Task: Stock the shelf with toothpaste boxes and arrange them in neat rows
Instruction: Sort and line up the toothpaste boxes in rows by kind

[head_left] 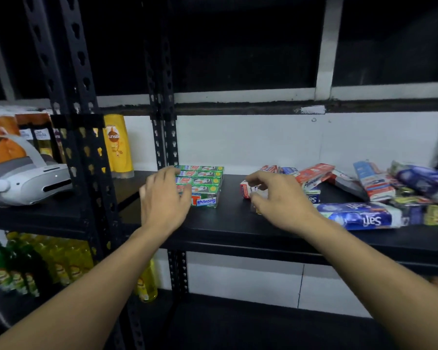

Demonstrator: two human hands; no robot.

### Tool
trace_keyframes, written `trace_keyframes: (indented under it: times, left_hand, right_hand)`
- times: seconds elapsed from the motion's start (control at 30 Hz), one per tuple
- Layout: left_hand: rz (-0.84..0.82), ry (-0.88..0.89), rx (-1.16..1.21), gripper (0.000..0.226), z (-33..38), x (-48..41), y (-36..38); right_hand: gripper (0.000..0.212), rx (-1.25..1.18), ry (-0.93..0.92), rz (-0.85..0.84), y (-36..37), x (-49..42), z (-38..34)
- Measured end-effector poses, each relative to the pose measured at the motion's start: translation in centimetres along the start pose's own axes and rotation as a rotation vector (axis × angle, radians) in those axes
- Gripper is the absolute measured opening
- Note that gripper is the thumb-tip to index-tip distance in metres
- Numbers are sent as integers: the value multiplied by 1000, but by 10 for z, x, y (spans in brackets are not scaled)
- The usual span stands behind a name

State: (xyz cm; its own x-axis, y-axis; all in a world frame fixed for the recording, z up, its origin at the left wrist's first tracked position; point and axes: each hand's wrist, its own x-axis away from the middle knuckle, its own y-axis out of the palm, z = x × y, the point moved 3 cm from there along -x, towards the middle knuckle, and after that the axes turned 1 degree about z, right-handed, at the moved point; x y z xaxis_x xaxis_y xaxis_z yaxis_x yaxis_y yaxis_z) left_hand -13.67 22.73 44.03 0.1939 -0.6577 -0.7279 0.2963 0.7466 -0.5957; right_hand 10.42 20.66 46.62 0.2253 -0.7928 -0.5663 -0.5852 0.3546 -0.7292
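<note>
A neat block of green toothpaste boxes [202,184] lies on the black shelf [225,223], left of centre. My left hand [163,198] rests against the block's left side, fingers spread over the top boxes. My right hand [280,195] hovers over a white and red toothpaste box [247,190], thumb and fingers curled around its near end; the image is blurred there. A loose heap of red, white and blue toothpaste boxes [359,188] fills the shelf's right side, with a blue box [362,215] nearest the front.
A black slotted upright [162,137] stands behind the green block. On the left shelf sit a white headset [25,180] and a yellow shampoo bottle [118,145]. Yellow and green bottles [36,263] fill the lower left shelf. Bare shelf shows between the two hands.
</note>
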Motion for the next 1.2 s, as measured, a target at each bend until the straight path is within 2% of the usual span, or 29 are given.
trace_keyframes:
  times: [0.13, 0.23, 0.37, 0.5, 0.67, 0.87, 1.03, 1.2]
  left_hand:
    - [-56, 164, 125, 41, 60, 8, 9]
    - [-175, 233, 220, 43, 100, 16, 29]
    - [-325, 109, 334, 47, 134, 29, 60]
    - [-304, 28, 350, 49, 137, 38, 76]
    - [-314, -65, 350, 55, 132, 36, 73]
    - [-293, -110, 410, 54, 128, 37, 62]
    - [-251, -210, 498, 48, 120, 35, 39]
    - [-179, -185, 533, 44, 121, 31, 10]
  right_hand:
    - [28, 209, 20, 15, -32, 28, 36]
    - [38, 269, 83, -17, -44, 53, 69]
    - [44, 292, 69, -112, -50, 79, 104]
    - [47, 243, 64, -153, -50, 87, 121]
    - [47, 209, 50, -115, -45, 90, 124]
    - [46, 301, 25, -88, -56, 88, 123]
    - [58, 419, 137, -99, -82, 84, 142]
    - [62, 458, 210, -157, -85, 88, 152]
